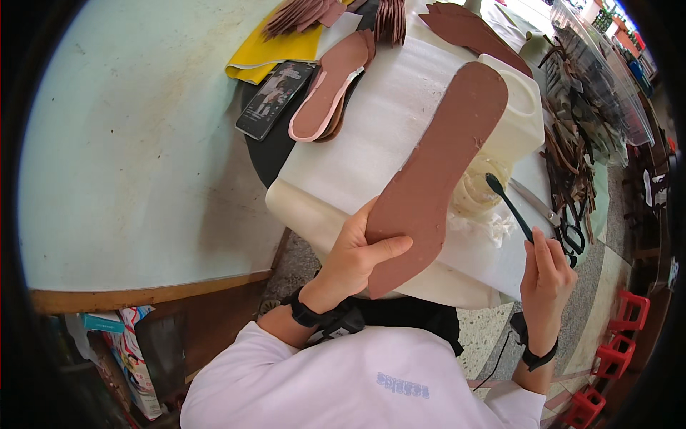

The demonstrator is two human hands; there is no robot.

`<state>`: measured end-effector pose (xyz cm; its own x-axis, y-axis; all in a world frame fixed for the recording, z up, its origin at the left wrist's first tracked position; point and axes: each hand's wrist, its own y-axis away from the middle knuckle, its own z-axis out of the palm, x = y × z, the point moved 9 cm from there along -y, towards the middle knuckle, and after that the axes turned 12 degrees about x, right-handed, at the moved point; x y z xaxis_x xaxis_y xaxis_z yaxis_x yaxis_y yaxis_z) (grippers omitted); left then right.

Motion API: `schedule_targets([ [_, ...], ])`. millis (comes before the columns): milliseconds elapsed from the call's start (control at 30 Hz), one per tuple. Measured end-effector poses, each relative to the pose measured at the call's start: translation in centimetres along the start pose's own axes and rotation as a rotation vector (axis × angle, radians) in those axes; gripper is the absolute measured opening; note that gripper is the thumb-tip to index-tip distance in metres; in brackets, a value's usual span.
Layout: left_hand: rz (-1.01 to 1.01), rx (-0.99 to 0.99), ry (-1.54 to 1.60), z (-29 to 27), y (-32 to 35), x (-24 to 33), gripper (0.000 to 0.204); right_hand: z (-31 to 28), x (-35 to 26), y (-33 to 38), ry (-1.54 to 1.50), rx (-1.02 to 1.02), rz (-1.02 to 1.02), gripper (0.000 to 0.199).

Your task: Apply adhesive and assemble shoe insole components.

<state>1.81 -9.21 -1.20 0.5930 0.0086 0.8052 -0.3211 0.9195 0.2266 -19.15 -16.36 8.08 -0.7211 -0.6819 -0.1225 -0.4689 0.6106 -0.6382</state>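
A long brown shoe insole (pixel 444 161) is in my left hand (pixel 357 250), gripped at its narrower near end with the thumb on top. It is tilted up over the white-covered work surface (pixel 371 136). My right hand (pixel 547 275) pinches the end of a dark green toothbrush (pixel 516 212). The brush head is over the mouth of a cream plastic container (pixel 525 107) coated with pale, glue-like paste (pixel 480 187). The insole hides part of this container. Scissors (pixel 543 204) with black handles lie just beyond the brush.
At the back are a stack of insoles (pixel 325 100), a phone (pixel 275 100), a yellow cloth (pixel 286 46) and brown leather pieces (pixel 475 28). Dark strip scraps (pixel 568 136) are heaped at the right. A pale table (pixel 136 164) stands left; red stools (pixel 614 355) are on the floor.
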Motion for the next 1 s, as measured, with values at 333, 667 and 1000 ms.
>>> schedule_targets([
  [333,0.083,0.076,-0.126,0.3,0.2,-0.1,0.040,-0.7,1.5,0.7,-0.147,0.050,0.164,0.022],
  [667,-0.092,0.019,0.086,1.5,0.3,-1.6,0.046,0.1,2.3,1.8,-0.256,0.043,0.223,0.020],
  [1000,0.008,0.003,-0.100,1.7,0.6,-1.8,0.047,0.7,2.8,2.7,-0.283,-0.032,0.257,0.020],
])
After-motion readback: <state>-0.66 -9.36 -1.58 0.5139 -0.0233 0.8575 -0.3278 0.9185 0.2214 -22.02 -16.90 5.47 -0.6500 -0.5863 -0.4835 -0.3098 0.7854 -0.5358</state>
